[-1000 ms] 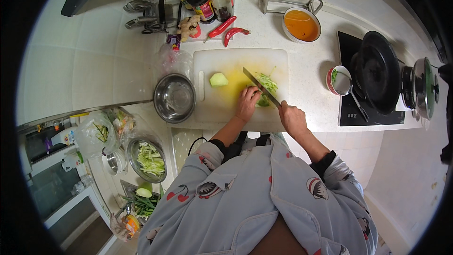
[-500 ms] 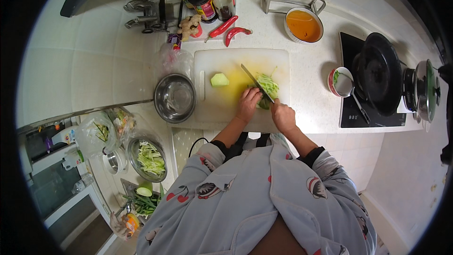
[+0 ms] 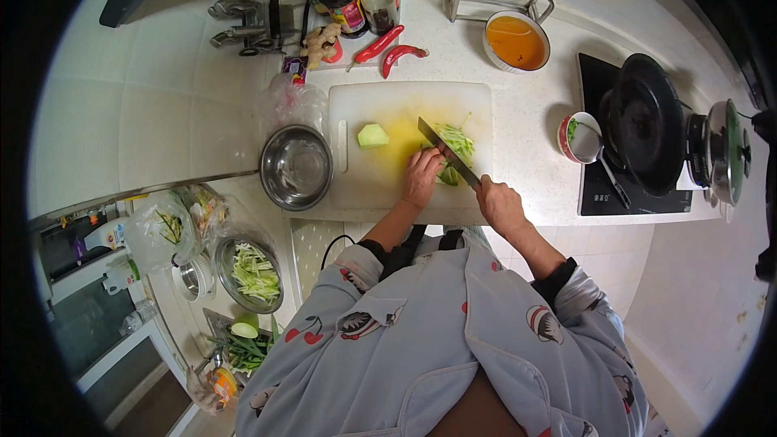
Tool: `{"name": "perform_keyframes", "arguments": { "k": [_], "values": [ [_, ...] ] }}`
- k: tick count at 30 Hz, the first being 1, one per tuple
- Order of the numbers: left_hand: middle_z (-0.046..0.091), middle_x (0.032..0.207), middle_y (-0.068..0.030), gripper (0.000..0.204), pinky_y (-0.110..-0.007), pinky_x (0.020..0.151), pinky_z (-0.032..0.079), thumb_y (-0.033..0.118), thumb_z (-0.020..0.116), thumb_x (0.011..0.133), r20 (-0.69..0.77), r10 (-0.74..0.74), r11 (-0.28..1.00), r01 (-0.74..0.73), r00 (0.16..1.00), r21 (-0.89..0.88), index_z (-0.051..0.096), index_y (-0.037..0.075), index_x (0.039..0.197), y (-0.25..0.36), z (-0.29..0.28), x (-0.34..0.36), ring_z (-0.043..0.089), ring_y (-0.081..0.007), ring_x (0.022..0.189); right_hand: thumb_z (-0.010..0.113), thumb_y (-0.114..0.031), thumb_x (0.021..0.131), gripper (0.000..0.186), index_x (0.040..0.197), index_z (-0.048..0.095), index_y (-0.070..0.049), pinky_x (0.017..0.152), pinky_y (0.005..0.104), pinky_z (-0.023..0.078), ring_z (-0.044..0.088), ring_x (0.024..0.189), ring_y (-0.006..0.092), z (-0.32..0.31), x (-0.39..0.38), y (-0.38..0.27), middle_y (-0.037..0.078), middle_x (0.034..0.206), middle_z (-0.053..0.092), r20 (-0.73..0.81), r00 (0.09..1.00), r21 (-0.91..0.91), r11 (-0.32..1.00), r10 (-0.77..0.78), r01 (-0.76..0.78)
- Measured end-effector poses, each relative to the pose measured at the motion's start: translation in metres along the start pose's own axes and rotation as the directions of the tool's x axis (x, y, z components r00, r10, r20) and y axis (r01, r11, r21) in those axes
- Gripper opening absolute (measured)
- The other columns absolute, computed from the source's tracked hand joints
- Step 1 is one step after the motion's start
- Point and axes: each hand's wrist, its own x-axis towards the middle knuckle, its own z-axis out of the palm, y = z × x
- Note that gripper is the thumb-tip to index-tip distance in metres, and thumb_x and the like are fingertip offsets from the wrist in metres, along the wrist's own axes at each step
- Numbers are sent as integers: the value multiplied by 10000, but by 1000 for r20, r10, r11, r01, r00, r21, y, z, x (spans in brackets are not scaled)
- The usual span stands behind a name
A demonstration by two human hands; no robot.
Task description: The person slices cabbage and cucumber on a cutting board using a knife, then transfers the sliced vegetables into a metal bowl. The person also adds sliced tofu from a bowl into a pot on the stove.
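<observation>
Right hand (image 3: 500, 204) closed on long grey steel knife (image 3: 447, 151); left hand (image 3: 422, 178) half-curled beside it, can't tell its grip; pale-green vegetable shreds (image 3: 458, 139), white rectangular board (image 3: 437, 97).

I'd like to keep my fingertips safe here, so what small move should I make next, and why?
Perhaps draw the left hand back slightly before the next cut: its fingers sit right beside the knife, which the right hand grips, with shreds along the blade's far side.
</observation>
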Motion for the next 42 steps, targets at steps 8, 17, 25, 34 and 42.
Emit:
{"name": "perform_keyframes", "arguments": {
  "k": [8, 17, 25, 34, 42],
  "values": [
    [590, 1057, -110, 235, -404, 822, 452, 10, 671, 741, -14, -9, 1000, 9, 1000, -19, 609, 26, 967, 5, -3, 0, 550, -313, 949, 525, -241, 933, 222, 856, 532, -33, 487, 470, 502, 614, 518, 375, 49, 30, 3, 203, 575, 597, -156, 985, 5, 997, -78, 80],
    [582, 1062, -115, 279, -406, 852, 444, 19, 698, 719, -54, -38, 994, 32, 998, -107, 613, 11, 984, 8, -11, 1, 540, -324, 989, 506, -274, 950, 257, 887, 551, -29, 522, 479, 505, 620, 559, 395, 12, 18, 7, 218, 603, 609, -101, 995, 81, 996, -16, 25],
    [580, 1084, -86, 336, -401, 889, 426, 109, 751, 687, 23, -22, 1000, 22, 1000, -19, 611, 42, 985, 8, -15, -8, 528, -303, 1029, 500, -245, 951, 237, 860, 512, -27, 547, 506, 496, 617, 582, 410, -2, -13, 0, 221, 614, 609, -29, 998, 103, 993, 55, -52],
    [577, 1101, -78, 324, -404, 900, 419, 127, 745, 703, 29, -55, 998, 54, 998, 13, 602, 47, 983, 9, -7, -13, 526, -295, 1041, 499, -216, 940, 204, 868, 503, -25, 551, 509, 499, 617, 584, 413, 6, -19, -4, 219, 620, 611, 6, 998, 83, 995, 62, -63],
    [581, 1090, -91, 293, -411, 890, 425, 85, 731, 710, 23, -67, 996, 68, 997, -55, 601, 40, 969, 6, -5, -11, 527, -315, 1029, 487, -143, 905, 135, 865, 519, -18, 571, 485, 538, 656, 619, 400, 8, -12, -15, 230, 657, 635, 44, 994, 14, 995, 96, -96]
  ]
}}
